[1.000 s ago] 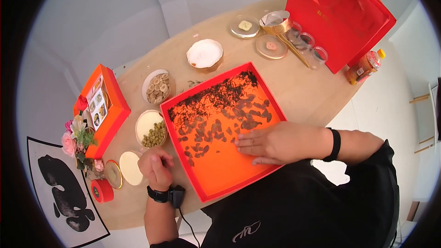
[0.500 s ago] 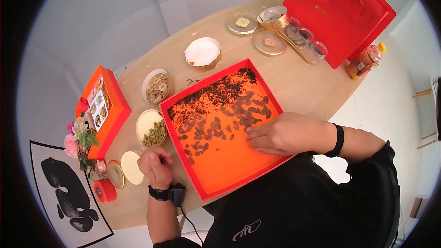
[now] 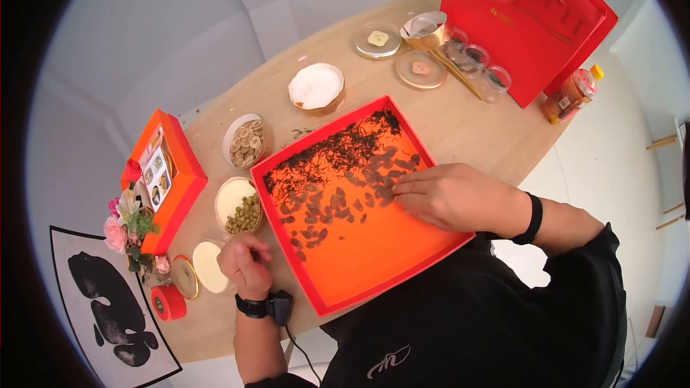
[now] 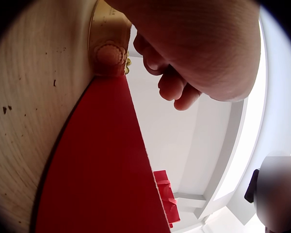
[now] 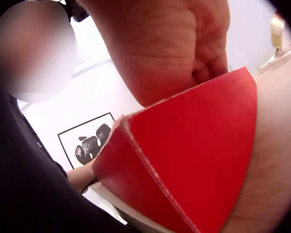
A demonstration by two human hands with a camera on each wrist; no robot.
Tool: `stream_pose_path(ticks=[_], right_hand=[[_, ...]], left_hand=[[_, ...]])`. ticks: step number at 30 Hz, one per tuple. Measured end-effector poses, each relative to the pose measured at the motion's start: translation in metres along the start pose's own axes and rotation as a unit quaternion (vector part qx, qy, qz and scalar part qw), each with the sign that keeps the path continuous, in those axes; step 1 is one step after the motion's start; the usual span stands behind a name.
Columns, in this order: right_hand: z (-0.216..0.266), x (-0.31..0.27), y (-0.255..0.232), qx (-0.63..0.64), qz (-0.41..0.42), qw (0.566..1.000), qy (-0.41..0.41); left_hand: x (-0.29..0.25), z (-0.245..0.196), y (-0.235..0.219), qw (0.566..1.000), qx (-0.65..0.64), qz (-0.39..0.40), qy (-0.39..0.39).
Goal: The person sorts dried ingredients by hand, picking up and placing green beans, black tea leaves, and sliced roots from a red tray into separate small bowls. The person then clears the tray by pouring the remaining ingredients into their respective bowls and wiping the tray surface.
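A shallow red box with an orange inside lies tilted in the head view. Thin dark twisted shreds like tea leaves cover its far side, and a band of flat brown flakes lies below them. My right hand reaches over the box's right wall, fingertips down at the right end of the flakes. Its fingers are mostly hidden behind the red wall in the right wrist view. Beside the left wall, my left hand hangs loosely curled with nothing in it, near a bowl of green buds.
Dried round slices fill a bowl; a white-filled bowl stands behind the box. Around the table are a gold-handled ladle, glass dishes, small jars, a red bag, a bottle and an orange gift box.
My right hand has lifted from lying flat on the box floor, drawn right and up toward the flakes, fingers now bunched together. Some flakes at the right sit closer together. The left hand stays put.
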State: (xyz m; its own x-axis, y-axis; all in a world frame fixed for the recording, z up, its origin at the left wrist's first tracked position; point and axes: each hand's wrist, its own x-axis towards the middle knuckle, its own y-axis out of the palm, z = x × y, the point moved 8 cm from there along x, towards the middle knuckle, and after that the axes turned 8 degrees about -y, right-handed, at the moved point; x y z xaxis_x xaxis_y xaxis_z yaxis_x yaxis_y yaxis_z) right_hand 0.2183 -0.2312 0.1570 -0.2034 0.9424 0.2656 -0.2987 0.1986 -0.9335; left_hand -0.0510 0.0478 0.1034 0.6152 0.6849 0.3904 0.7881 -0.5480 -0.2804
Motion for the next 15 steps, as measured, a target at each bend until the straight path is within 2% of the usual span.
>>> stream_pose_path(ticks=[10,15], right_hand=[[0.0005,0.0021,-0.0108,-0.082,-0.018,0.996,0.022],[-0.0024,0.0042,-0.0025,-0.077,-0.013,0.997,0.02]], left_hand=[[-0.0004,0.0023,0.0002,1.0,-0.013,0.001,-0.013],[-0.0013,0.0025,-0.0003,1.0,-0.016,-0.002,-0.018]])
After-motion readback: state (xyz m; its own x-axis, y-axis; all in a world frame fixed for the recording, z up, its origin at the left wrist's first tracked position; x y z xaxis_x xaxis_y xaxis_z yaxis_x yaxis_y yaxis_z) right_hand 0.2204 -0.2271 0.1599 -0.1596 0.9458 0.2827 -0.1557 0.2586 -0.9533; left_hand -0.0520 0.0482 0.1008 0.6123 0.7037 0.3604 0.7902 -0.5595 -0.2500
